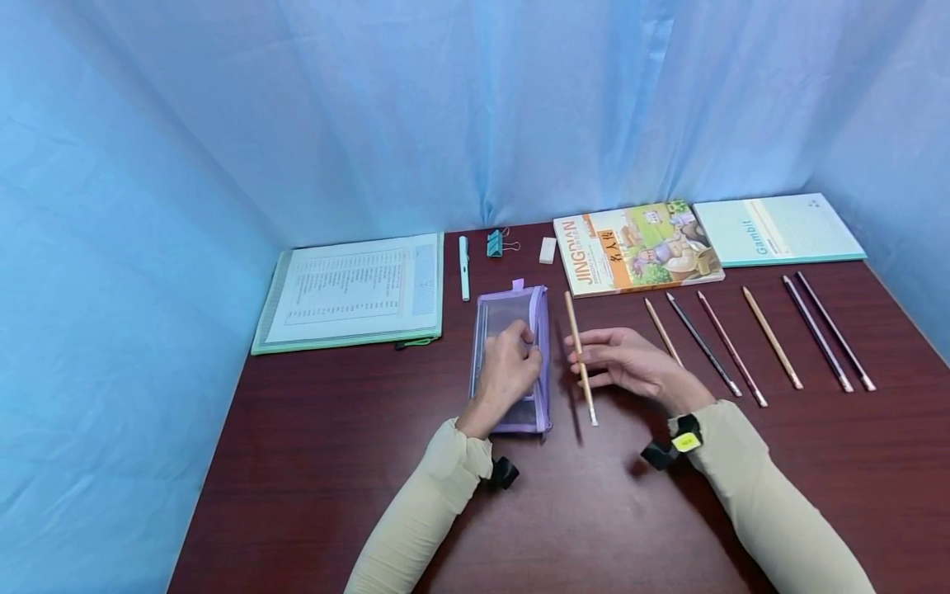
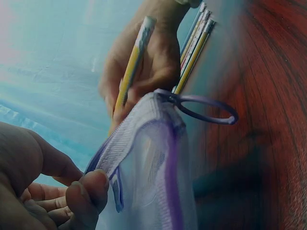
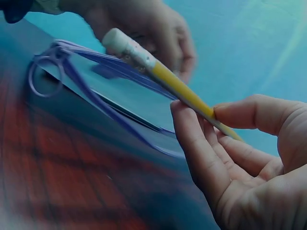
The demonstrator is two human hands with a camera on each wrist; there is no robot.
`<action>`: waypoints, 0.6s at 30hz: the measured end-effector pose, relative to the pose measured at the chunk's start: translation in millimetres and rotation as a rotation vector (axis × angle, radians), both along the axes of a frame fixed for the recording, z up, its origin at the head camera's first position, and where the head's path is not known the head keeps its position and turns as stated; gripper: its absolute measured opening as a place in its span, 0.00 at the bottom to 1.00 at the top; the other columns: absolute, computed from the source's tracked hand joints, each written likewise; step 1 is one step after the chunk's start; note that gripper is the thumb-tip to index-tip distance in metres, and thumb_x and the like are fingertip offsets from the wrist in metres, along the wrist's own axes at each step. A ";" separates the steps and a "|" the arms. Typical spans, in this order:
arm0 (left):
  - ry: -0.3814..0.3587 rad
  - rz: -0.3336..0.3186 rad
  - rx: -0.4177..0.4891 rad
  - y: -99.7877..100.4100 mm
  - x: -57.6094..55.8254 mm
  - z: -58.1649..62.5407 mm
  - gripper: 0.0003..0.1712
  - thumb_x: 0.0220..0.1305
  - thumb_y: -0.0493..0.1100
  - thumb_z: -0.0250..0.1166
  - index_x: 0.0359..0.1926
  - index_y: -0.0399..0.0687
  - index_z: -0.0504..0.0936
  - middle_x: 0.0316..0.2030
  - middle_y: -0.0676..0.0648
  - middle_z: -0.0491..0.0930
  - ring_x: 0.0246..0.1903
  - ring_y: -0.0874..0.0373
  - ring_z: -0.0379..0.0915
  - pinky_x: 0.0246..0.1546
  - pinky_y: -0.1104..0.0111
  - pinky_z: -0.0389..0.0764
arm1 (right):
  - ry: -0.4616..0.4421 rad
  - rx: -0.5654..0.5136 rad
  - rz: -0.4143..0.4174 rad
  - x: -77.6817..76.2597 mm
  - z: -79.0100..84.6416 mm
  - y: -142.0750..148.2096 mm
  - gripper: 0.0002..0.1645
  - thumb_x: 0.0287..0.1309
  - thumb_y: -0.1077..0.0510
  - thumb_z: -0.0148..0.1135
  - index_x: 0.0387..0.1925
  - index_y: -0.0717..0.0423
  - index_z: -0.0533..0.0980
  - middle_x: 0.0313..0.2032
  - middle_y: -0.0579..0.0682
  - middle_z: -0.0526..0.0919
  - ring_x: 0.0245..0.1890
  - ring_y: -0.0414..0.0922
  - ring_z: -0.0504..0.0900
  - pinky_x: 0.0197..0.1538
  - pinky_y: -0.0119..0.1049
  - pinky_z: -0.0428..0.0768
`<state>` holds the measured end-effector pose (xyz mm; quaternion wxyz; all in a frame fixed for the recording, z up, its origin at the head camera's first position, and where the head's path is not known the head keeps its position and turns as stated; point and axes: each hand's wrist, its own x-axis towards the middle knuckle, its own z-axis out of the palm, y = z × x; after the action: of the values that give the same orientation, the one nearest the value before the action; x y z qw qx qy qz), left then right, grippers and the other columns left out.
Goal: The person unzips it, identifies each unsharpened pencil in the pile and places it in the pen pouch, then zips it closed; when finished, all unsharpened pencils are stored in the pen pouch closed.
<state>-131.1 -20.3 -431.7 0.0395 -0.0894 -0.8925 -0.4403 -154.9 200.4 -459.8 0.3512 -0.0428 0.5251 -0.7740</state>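
A purple mesh pencil case [image 1: 507, 418] lies on the dark wooden table, its zipped side toward the right. My left hand [image 1: 510, 361] pinches the upper edge of that case; the left wrist view shows thumb and fingers on the edge by the zip. Just right of it, my right hand [image 1: 623, 363] holds a yellow pencil [image 3: 180, 91] between thumb and fingers, above the table. The pencil's white eraser end points toward the near side. In the right wrist view the case's mouth [image 3: 120, 115] gapes, with a ring pull [image 3: 46, 76] at its corner.
Several pencils [image 1: 731, 351] lie in a row on the right. Behind stand a pale blue pen [image 1: 463, 268], a teal binder clip [image 1: 495, 243], a white eraser [image 1: 547, 250], an illustrated book [image 1: 638, 247] and a Gambit notebook [image 1: 779, 229]. A document folder [image 1: 349, 289] lies at left.
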 end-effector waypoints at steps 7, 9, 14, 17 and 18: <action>-0.028 -0.005 -0.005 0.8 -0.3 1.2 0.03 0.59 0.32 0.60 0.35 0.37 0.79 0.14 0.48 0.77 0.10 0.69 0.64 0.10 0.79 0.62 | 0.033 0.178 -0.016 -10.3 -3.4 -31.4 0.31 0.68 0.69 0.51 0.68 0.78 0.57 0.36 0.43 0.88 0.39 0.36 0.87 0.42 0.37 0.87; -0.037 -0.001 -0.013 1.3 -0.4 1.8 0.03 0.60 0.32 0.60 0.35 0.38 0.79 0.14 0.48 0.76 0.10 0.69 0.65 0.10 0.78 0.62 | 0.060 0.212 -0.044 -11.9 -1.5 -37.6 0.33 0.68 0.70 0.51 0.69 0.81 0.53 0.34 0.40 0.88 0.39 0.35 0.86 0.41 0.35 0.87; -0.044 0.002 -0.002 1.6 -0.4 2.4 0.03 0.60 0.32 0.60 0.36 0.37 0.78 0.15 0.46 0.79 0.09 0.69 0.65 0.10 0.78 0.63 | 0.101 0.298 -0.114 -11.8 4.4 -49.0 0.34 0.64 0.72 0.53 0.68 0.82 0.54 0.29 0.39 0.86 0.34 0.35 0.86 0.37 0.34 0.87; -0.041 0.002 -0.002 1.4 -0.5 1.8 0.03 0.60 0.32 0.60 0.35 0.37 0.78 0.16 0.44 0.81 0.08 0.69 0.65 0.10 0.79 0.63 | 0.118 0.342 -0.142 -9.8 6.8 -53.4 0.34 0.63 0.72 0.56 0.66 0.83 0.57 0.28 0.40 0.86 0.31 0.35 0.86 0.36 0.33 0.87; -0.039 0.002 -0.003 1.4 -0.5 1.2 0.03 0.60 0.32 0.60 0.35 0.37 0.78 0.16 0.44 0.81 0.09 0.69 0.64 0.10 0.79 0.62 | 0.124 0.357 -0.148 -9.2 7.8 -54.1 0.33 0.63 0.72 0.56 0.66 0.83 0.58 0.28 0.40 0.85 0.31 0.35 0.86 0.35 0.33 0.87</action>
<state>-131.6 -18.9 -430.5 0.0224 -0.0802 -0.8938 -0.4407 -164.1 146.3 -452.0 0.2624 0.0112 0.6764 -0.6881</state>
